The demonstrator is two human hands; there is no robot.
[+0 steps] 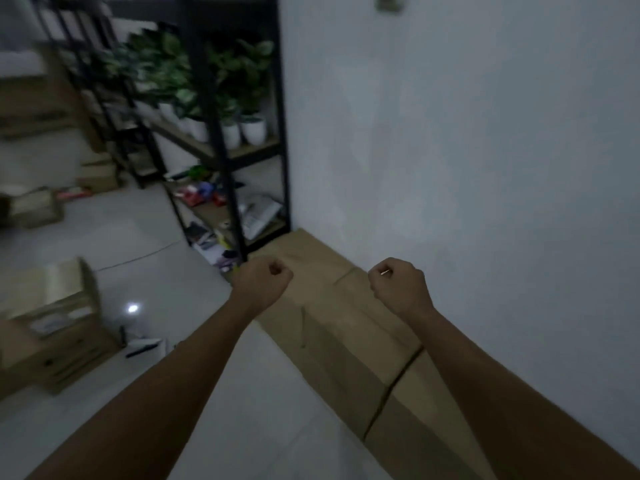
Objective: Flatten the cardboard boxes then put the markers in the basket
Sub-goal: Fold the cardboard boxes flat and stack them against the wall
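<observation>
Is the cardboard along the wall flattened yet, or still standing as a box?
Flattened: the cardboard lies in flat sheets against the wall, with no raised sides. Both fists, left hand and right hand, are above it.

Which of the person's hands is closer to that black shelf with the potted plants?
Left. The left hand, closed in a fist, is just in front of the black shelf's lower corner post. The right hand, also a fist, is farther off, toward the white wall.

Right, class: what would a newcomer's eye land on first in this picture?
Two clenched fists, the left hand and right hand, held out mid-frame above flattened cardboard lying along the white wall. Behind, a black shelf carries potted plants.
</observation>
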